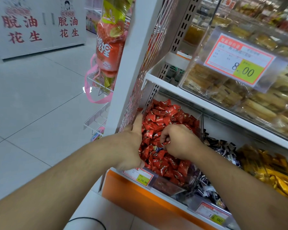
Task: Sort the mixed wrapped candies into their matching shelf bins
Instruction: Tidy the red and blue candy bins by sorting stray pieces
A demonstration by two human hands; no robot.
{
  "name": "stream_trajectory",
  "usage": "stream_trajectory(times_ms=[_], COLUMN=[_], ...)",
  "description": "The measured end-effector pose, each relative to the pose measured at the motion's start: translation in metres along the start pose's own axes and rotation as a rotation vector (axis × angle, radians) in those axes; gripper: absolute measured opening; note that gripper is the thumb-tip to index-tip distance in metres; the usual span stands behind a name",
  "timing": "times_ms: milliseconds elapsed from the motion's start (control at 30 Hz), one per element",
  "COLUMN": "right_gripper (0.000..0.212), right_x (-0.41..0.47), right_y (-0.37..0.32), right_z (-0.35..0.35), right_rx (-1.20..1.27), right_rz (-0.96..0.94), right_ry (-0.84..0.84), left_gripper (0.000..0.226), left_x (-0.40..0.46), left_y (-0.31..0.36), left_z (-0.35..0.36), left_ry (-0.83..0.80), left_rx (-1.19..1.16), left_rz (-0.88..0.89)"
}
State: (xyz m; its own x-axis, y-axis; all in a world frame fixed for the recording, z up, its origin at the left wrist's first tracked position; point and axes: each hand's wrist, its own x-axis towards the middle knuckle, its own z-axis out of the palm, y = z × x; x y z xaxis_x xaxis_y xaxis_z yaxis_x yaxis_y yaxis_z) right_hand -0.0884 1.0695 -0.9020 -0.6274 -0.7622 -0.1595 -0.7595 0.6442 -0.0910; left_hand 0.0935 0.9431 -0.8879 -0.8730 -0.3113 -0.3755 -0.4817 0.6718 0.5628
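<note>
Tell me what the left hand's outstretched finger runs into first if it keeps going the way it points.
Probably the white perforated side panel at the bin's far left corner. The left hand points its finger up along the red candies toward it; depth is unclear.

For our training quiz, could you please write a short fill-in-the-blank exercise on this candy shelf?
1. Both hands are in the bin of ____ candies.
2. The right hand's fingers pinch a dark ____ candy among them.
3. The left hand rests at the bin's ____ side.
4. The tag on this bin reads ____.

Missing words: red; blue; left; 24.90
</note>
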Motion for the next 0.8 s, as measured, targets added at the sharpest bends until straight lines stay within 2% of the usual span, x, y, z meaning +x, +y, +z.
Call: stream_trajectory(times_ms=[300,500,800], right_gripper=[0.023,0.019,0.015], right_x=[-0.007,-0.033,-0.078], right_y=[-0.005,-0.006,0.003], right_z=[-0.003,-0.027,-0.049], right_rx=[0.055,0.257,0.750], right_rz=[-0.002,-0.066,0.037], right_ry=[0.036,0.121,0.261], left_gripper=[0.132,0.133,0.135], left_x=[0.000,0.001,-0.002], left_y=[0.001,0.003,0.005], left_z=[0.000,-0.001,-0.003], left_ry=[0.010,-0.006,-0.010], left_rx=[0.008,0.008,0.027], left_rz=[0.005,-0.004,0.008])
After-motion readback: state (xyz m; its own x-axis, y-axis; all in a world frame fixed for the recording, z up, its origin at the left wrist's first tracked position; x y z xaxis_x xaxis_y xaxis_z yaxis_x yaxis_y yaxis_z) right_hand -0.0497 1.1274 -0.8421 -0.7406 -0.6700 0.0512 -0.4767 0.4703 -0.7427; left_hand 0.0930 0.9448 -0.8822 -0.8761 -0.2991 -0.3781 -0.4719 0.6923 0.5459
